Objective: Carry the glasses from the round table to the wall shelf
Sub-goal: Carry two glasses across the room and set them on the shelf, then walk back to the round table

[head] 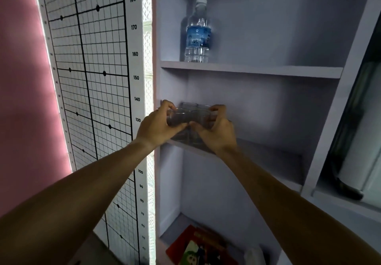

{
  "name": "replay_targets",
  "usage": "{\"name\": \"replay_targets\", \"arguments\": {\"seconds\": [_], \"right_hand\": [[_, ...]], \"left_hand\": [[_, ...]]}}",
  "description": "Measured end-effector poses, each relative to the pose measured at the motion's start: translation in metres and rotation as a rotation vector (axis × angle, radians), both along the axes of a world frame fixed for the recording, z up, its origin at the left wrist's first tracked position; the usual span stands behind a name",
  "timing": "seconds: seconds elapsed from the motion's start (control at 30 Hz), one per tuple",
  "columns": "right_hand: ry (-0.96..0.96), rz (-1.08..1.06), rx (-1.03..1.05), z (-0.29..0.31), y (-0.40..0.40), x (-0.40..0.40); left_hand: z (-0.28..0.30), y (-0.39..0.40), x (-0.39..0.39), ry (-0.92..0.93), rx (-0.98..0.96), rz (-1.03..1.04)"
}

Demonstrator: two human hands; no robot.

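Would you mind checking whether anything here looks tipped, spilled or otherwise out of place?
Nothing stands out. Both hands, left and right, grip a cluster of glasses upright at the middle shelf, and the water bottle stands upright above.

Both bare forearms stretched forward and up, converging. Left hand [158,125] back toward camera, fingers [168,105] curled over top, thumb below. Right hand [216,129] mirrors it, fingers curled, thumb tip meeting left thumb. Wrists slightly bent, hands close together.
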State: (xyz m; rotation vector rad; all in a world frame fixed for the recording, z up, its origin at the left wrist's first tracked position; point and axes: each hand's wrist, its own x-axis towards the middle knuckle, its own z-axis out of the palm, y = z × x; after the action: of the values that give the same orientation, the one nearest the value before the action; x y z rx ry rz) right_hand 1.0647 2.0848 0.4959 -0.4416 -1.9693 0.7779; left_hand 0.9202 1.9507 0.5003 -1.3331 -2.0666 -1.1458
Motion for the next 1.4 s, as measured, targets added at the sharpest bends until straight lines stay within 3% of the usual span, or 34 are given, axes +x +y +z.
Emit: {"name": "replay_targets", "arguments": {"seconds": [0.17,0.3,1.03,1.13,1.23,1.4], "right_hand": [[0.031,-0.031,-0.002,-0.001,0.003,-0.008],[0.002,-0.120,0.110,-0.003,0.005,-0.013],[-0.014,-0.109,0.166,0.000,-0.007,-0.010],[0.002,-0.115,0.245,0.000,-0.015,-0.008],[0.006,-0.038,0.354,-0.009,-0.035,-0.014],[-0.223,0.233,0.442,-0.050,-0.076,-0.038]], "left_hand": [[-0.007,0.002,-0.006,0.041,0.081,0.083],[-0.010,0.005,-0.010,0.060,0.096,0.064],[-0.022,0.000,-0.008,0.033,-0.099,0.031],[-0.024,-0.009,-0.009,0.032,-0.095,0.024],[-0.027,-0.027,-0.014,0.048,-0.113,0.043],[-0.049,-0.082,-0.035,-0.085,-0.214,0.161]]}}
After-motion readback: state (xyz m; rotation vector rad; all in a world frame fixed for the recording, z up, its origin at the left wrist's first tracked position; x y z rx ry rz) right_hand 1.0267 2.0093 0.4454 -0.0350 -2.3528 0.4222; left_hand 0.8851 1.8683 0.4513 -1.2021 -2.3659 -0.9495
